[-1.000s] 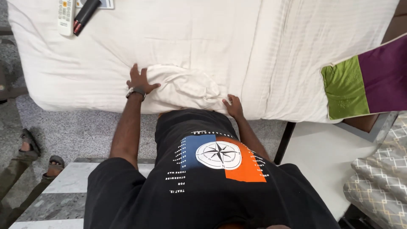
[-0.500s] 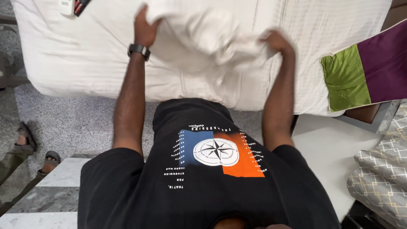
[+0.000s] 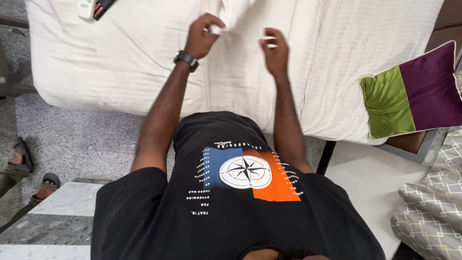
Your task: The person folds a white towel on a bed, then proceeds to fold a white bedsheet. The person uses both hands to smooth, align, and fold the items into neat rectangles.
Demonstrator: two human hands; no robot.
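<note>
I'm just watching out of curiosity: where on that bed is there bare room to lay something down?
Bare sheet lies between the remote control at the top left and the left hand, down to the mattress edge. Another free strip runs from the right hand to the green and purple cushion. Between the hands, around the white cloth, it is crowded.

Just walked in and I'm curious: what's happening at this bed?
A person in a black printed shirt stands at a white bed. The left hand, with a wristwatch, grips a white cloth lifted above the mattress. The right hand pinches its other edge. A green and purple cushion lies to the right.
</note>
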